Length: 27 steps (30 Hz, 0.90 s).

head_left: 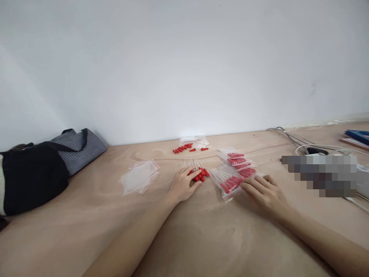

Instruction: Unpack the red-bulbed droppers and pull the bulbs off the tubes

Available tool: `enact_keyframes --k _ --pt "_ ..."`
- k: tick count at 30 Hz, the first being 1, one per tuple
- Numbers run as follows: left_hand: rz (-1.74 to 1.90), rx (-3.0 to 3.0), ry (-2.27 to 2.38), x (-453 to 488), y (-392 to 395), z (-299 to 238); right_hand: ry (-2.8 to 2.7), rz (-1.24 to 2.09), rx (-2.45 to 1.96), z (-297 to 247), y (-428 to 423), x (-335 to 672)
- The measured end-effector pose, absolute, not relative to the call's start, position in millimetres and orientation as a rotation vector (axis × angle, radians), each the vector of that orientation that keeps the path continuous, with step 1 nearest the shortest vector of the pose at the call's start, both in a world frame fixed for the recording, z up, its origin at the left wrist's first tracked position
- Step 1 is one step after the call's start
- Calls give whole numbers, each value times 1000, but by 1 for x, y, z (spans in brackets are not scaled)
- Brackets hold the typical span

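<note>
My left hand (184, 184) rests on a loose pile of droppers (201, 175) with red bulbs and thin pale stems. Its fingers and thumb are apart, touching the bulbs, and part of the pile is hidden beneath them. To the right, a clear zip bag (223, 177) of red-bulbed droppers lies flat, its seal toward me. My right hand (266, 192) lies at that bag's right edge with loosely bent fingers, the fingertips touching it. Behind it, more filled bags (239, 161) overlap in a stack.
Flat clear zip bags (140, 177) lie fanned out left of my left hand. Near the wall are loose red bulbs (181, 148), thin clear tubes (203, 145) and a plastic bag (190, 140). A black and striped bag (37, 173) stands far left; cables (291, 138) run at right.
</note>
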<state>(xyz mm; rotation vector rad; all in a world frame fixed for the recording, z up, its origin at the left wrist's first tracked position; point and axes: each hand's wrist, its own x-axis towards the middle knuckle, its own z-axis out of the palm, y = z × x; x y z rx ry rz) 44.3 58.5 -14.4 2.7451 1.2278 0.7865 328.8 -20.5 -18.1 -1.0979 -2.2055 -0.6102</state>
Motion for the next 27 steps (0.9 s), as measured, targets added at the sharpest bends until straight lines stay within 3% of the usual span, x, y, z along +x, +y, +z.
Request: enact_keyframes --k 6,15,23,27 --pt "941 2841 1252 45 52 -9 -2097 -190 -970 -13 -39 354" --pt "871 2693 658 34 12 0 -2366 743 -767 -1 -42 310" --pt "528 2545 733 14 -13 24 -2406 233 -722 -7 3 243" --pt "493 2511 912 5 -15 24 -2245 236 -934 -15 7 241"
